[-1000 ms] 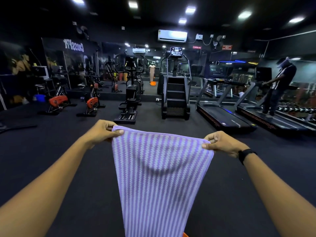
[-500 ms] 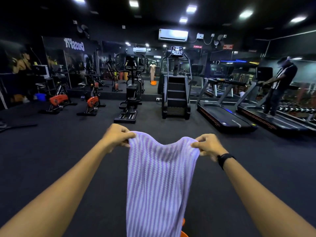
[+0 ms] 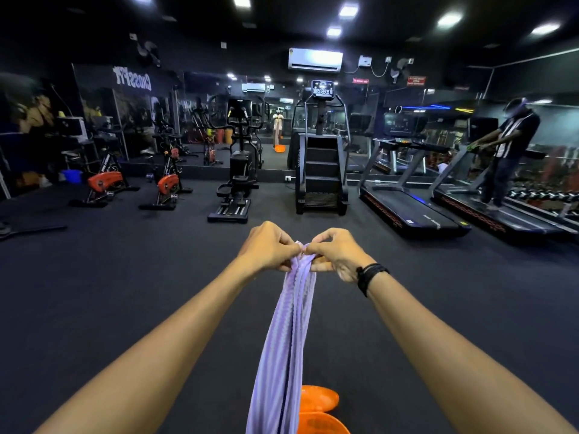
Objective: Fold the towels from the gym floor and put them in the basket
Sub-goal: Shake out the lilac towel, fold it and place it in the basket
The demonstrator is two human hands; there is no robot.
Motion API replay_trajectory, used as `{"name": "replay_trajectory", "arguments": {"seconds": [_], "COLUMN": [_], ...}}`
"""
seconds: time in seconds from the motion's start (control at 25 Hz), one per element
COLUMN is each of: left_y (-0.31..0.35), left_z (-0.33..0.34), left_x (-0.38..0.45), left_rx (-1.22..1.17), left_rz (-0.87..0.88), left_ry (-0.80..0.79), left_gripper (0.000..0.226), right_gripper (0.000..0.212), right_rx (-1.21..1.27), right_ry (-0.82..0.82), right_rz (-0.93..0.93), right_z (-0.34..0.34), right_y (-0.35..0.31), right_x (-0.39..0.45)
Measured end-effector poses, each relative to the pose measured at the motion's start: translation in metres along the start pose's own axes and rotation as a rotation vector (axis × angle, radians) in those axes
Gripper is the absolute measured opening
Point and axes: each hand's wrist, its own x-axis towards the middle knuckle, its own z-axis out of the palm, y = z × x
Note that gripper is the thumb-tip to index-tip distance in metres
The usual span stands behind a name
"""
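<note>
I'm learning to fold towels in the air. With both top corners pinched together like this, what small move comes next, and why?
Probably pass both corners into one hand: the left hand and right hand pinch the purple towel at one spot, and it hangs halved above the orange basket.

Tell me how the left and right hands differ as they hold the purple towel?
The left hand has a bare wrist; the right hand has a black band behind it. The left hand pinches the towel from its left side, the right hand from its right. Both are curled on the top edge, close together, with the towel hanging straight down.
</note>
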Motion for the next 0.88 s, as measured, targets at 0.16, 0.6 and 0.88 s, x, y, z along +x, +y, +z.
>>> {"name": "replay_trajectory", "arguments": {"seconds": [0.16, 0.6, 0.88], "left_y": [-0.003, -0.038, -0.033], "left_z": [0.004, -0.009, -0.016], "left_x": [-0.006, -0.001, -0.001], "left_rx": [0.340, -0.137, -0.319], "left_rz": [0.186, 0.160, 0.178], "left_ry": [-0.034, 0.091, -0.024], "left_gripper": [0.032, 0.019, 0.014], "right_gripper": [0.024, 0.020, 0.009], "right_rx": [0.031, -0.434, -0.488], "right_ry": [-0.008, -0.136, -0.308], "right_rz": [0.018, -0.415, -0.641], "right_z": [0.000, -0.060, -0.034], "right_y": [0.001, -0.005, -0.005], "right_x": [0.001, -0.001, -0.010]}}
